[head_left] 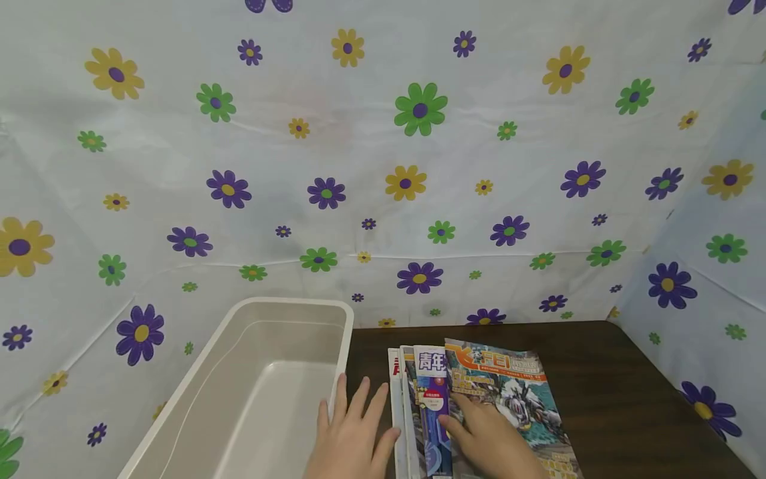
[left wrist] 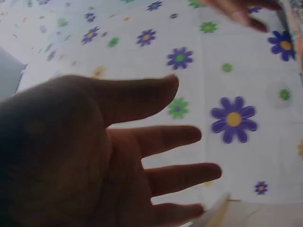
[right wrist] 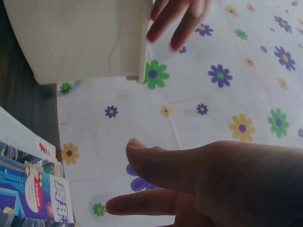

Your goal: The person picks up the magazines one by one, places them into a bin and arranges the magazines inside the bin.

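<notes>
From where I stand I count one left hand (head_left: 353,429) and one right hand (head_left: 493,439), two in all. There's one pale tub (head_left: 293,339) and one dark table (head_left: 634,399). Of magazines (head_left: 435,439) I make out at least four (the overlapping edges may hide another). The printed flowers (head_left: 421,110) run to dozens, in three petal colours: yellow, green and purple, each with one round centre.

1. Left hand (head_left: 350,439): just off 6 o'clock in head view, fingers straight and splayed, aimed 12 to 1; thumb out toward 1, clear of index.
2. Right hand (head_left: 493,439): about 5 o'clock, thumb and index extended toward 10–11, gap between; other fingers mostly hidden.
3. Hands apart.
</notes>
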Demonstrator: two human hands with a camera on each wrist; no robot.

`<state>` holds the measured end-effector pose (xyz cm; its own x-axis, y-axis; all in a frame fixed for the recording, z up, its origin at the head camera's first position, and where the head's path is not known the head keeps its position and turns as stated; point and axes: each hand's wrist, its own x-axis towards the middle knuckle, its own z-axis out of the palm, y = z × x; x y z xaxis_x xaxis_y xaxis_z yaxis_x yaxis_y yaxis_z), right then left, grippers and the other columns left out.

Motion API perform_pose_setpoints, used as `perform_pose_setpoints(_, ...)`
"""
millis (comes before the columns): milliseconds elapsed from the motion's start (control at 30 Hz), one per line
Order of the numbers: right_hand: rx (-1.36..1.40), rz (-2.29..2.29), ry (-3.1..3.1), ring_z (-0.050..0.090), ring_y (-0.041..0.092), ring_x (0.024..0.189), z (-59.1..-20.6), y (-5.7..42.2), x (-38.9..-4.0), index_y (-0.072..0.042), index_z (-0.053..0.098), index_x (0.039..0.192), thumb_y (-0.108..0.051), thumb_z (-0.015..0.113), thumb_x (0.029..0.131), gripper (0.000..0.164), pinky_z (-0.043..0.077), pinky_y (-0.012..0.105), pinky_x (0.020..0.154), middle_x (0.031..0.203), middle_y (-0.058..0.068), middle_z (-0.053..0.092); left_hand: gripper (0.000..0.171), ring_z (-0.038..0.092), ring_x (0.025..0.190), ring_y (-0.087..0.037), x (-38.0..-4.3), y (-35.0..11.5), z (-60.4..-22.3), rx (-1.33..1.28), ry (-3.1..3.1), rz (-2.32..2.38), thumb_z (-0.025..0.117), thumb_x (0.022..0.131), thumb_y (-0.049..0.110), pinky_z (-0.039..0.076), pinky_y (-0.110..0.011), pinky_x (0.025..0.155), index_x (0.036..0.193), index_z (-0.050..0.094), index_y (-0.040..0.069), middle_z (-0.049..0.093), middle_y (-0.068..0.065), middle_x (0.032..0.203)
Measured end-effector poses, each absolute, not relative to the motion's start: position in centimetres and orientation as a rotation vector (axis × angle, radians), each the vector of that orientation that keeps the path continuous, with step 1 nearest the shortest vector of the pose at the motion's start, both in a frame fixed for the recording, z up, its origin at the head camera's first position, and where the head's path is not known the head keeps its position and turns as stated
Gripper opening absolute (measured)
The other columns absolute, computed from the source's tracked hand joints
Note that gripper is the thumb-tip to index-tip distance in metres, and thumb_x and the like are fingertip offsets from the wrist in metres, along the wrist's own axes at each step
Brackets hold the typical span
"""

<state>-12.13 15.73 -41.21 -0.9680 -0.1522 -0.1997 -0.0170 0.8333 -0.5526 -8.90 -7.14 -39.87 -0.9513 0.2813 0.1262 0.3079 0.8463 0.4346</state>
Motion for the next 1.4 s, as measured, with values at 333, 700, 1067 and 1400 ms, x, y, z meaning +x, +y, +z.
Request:
perform_pose_setpoints(333, -0.152, -0.861, 2.707, 0.069, 0.038, 0.109, -42.0, 16.3, -12.7, 0.006, 0.062, 0.131, -0.031, 0.067, 0.101, 0.049, 0.051, 0.061, 0.097, 0.116, 0.019, 0.072, 0.053, 0.052, 0.13, -0.055, -7.9, -11.0, -39.7, -0.5, -2.691, -0.772, 0.065, 0.1, 0.041, 0.048, -0.072, 0.092, 0.141, 0.061, 0.007, 0.057, -0.018, 0.144)
perform_pose_setpoints(700, -0.134, -0.885, 2.7, 0.07, 0.032, 0.095, -41.9, 17.7, -12.8, 0.006, 0.058, 0.138, -0.033, 0.064, 0.103, 0.053, 0.051, 0.061, 0.097, 0.123, 0.022, 0.068, 0.059, 0.062, 0.1, -0.031, -7.9, -17.5, -40.0, -0.448, -2.042, -0.661, 0.042, 0.109, 0.047, 0.026, -0.004, 0.107, 0.111, 0.073, -0.003, 0.072, -0.017, 0.108)
perform_pose_setpoints(1067, -0.135, -1.028, 2.658, 0.069, 0.031, 0.064, -41.9, 18.8, -12.6, 0.008, 0.054, 0.141, -0.036, 0.064, 0.103, 0.059, 0.059, 0.047, 0.059, 0.09, 0.012, 0.067, 0.039, 0.062, 0.104, -0.037, -7.0, -24.6, -41.4, -0.11, -2.347, -0.623, 0.081, 0.082, 0.009, 0.026, 0.002, 0.089, 0.12, 0.072, 0.003, 0.069, -0.019, 0.121)
perform_pose_setpoints(1400, -0.123, -0.953, 2.809, 0.069, 0.041, 0.109, -42.3, 20.0, -13.2, 0.006, 0.061, 0.134, -0.03, 0.066, 0.102, 0.048, 0.052, 0.062, 0.094, 0.116, 0.021, 0.072, 0.045, 0.022, 0.149, -0.001, -7.1, -30.9, -42.9, -0.01, -2.686, -1.016, 0.06, 0.106, 0.023, 0.04, -0.043, 0.116, 0.146, 0.053, 0.002, 0.047, -0.031, 0.15)
